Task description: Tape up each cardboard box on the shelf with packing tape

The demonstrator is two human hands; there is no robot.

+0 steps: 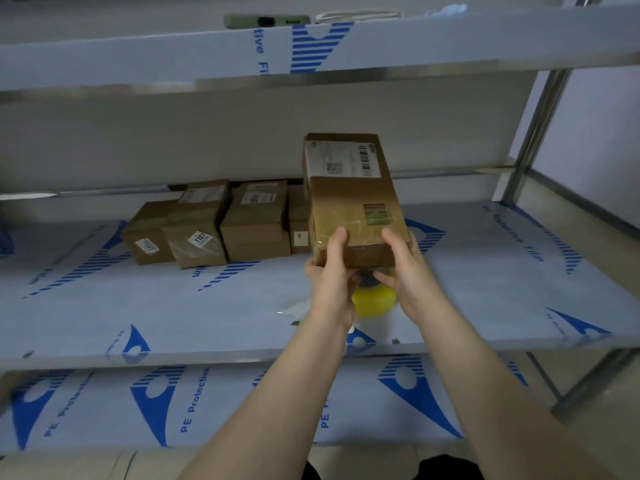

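Observation:
Both my hands hold a long cardboard box (349,199) lifted above the middle shelf (173,306), its far end tilted up. It bears a white shipping label and clear tape across its near end. My left hand (330,271) grips the near left corner, thumb on top. My right hand (403,268) grips the near right corner. Under the box and between my hands sits a yellowish roll of packing tape (375,301); which hand touches it I cannot tell. Several other cardboard boxes (211,225) stand in a row at the back of the shelf.
An upper shelf (311,50) hangs close above the box, with a green phone-like object (266,21) on it. A lower shelf (207,407) lies below. Steel uprights (533,133) stand at the right. A scrap of clear film (294,308) lies near my left wrist.

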